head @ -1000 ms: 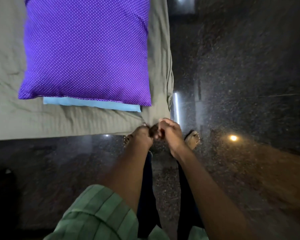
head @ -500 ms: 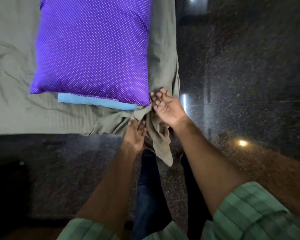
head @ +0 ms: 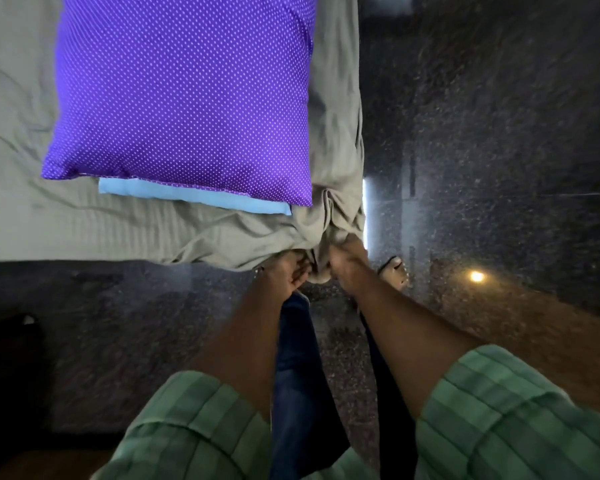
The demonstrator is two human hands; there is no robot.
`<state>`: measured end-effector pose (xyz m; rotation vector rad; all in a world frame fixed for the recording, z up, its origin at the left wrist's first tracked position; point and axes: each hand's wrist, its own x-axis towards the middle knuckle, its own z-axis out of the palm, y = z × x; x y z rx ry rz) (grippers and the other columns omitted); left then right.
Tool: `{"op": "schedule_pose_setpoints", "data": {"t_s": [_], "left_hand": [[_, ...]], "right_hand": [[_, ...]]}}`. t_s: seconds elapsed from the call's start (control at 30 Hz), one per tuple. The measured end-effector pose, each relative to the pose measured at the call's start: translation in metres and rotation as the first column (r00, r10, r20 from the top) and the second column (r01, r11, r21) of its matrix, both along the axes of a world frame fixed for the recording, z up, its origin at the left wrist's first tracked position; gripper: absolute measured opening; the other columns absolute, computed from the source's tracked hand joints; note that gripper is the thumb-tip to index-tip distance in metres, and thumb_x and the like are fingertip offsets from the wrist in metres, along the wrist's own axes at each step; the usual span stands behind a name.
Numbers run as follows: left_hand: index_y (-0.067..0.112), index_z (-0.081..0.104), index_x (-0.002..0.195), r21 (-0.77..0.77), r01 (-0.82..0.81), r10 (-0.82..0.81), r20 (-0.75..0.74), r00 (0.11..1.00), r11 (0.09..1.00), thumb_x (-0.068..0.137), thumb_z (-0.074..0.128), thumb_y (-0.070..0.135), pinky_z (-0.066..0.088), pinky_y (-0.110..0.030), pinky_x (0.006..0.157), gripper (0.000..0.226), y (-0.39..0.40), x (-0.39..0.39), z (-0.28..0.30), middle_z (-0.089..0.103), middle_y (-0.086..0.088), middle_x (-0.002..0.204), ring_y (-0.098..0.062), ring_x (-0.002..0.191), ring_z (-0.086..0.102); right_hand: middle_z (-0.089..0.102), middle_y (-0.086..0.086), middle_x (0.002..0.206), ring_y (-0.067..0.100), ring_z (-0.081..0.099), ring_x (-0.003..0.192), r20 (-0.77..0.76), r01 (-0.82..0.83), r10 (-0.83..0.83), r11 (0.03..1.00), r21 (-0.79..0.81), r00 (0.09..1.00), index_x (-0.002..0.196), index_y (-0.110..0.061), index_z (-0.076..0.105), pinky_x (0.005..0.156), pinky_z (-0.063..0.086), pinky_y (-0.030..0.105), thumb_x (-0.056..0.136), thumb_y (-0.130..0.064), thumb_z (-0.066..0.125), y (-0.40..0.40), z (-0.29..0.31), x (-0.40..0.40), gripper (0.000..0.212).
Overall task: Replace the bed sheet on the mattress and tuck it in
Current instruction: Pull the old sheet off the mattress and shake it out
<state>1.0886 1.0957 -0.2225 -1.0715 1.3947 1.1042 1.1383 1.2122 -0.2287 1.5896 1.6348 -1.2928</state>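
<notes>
We grip the sheet corner with both hands — left hand, right hand — fingers curled round it. The bunched corner hangs down toward us off the bed's near right corner.

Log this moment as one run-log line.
step: tucking corner | left hand: grips bed sheet | right hand: grips sheet | purple pillow: on bed

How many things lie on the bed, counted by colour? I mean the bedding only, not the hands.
Purple with white dots: 1, the pillow
Light blue: 1, the cloth showing under the pillow
Grey-green: 1, the bed sheet
Total: 3
</notes>
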Motion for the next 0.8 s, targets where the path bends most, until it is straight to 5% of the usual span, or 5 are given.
{"op": "schedule_pose_setpoints", "data": {"t_s": [0.17, 0.33, 0.47, 0.63, 0.8], "left_hand": [[0.018, 0.065, 0.094, 0.308, -0.223, 0.29, -0.193, 0.937, 0.925, 0.107, 0.047, 0.007, 0.05, -0.018, 0.064, 0.024, 0.012, -0.017, 0.026, 0.075, 0.007, 0.083, -0.001, 0.07, 0.07], [0.021, 0.06, 0.093, 0.168, -0.105, 0.143, -0.236, 0.961, 0.98, 0.109, 0.048, 0.031, 0.047, -0.016, 0.063, 0.022, 0.021, -0.02, 0.041, 0.067, 0.013, 0.081, 0.002, 0.067, 0.059], [0.02, 0.057, 0.086, 0.092, 0.0, 0.005, -0.05, 0.999, 0.996, 0.101, 0.057, 0.046, 0.037, -0.021, 0.05, 0.031, 0.035, -0.002, 0.04, 0.053, 0.005, 0.059, -0.009, 0.048, 0.043], [0.011, 0.061, 0.106, 0.207, 0.043, -0.026, -0.086, 0.996, 0.977, 0.108, 0.042, 0.013, 0.049, -0.026, 0.055, 0.02, 0.075, -0.023, 0.044, 0.064, -0.011, 0.097, -0.015, 0.07, 0.056], [0.008, 0.064, 0.099, 0.283, -0.314, 0.364, -0.143, 0.92, 0.906, 0.103, 0.042, -0.002, 0.059, -0.02, 0.058, 0.024, 0.087, -0.04, 0.043, 0.069, -0.007, 0.096, -0.013, 0.082, 0.064]], "right_hand": [[0.075, 0.004, 0.08, 0.018, 0.068, 0.069, -0.208, 0.503, -0.695, 0.663, -0.554, 0.688, 0.095, -0.011, 0.069, 0.055, 0.054, 0.023, 0.095, -0.005, 0.056, 0.036, 0.056, -0.042, 0.015], [0.072, 0.013, 0.105, 0.027, 0.071, 0.092, -0.138, 0.529, -0.958, 0.256, -0.809, 0.253, 0.113, -0.008, 0.068, 0.103, 0.052, 0.037, 0.077, -0.008, 0.067, 0.069, 0.078, -0.046, 0.036], [0.074, 0.013, 0.108, 0.026, 0.072, 0.097, -0.106, 0.519, -0.931, 0.286, -0.806, 0.349, 0.119, -0.006, 0.067, 0.101, 0.051, 0.036, 0.081, -0.009, 0.061, 0.074, 0.079, -0.042, 0.038], [0.073, 0.011, 0.098, 0.026, 0.069, 0.085, -0.149, 0.484, -0.528, 0.838, -0.253, 0.836, 0.103, -0.01, 0.071, 0.065, 0.059, 0.032, 0.091, -0.014, 0.066, 0.063, 0.064, -0.029, 0.014], [0.066, 0.009, 0.092, 0.023, 0.065, 0.085, -0.09, 0.5, -0.585, 0.753, -0.427, 0.806, 0.092, -0.013, 0.062, 0.078, 0.059, 0.042, 0.097, -0.003, 0.054, 0.049, 0.051, -0.023, 0.014]]}}
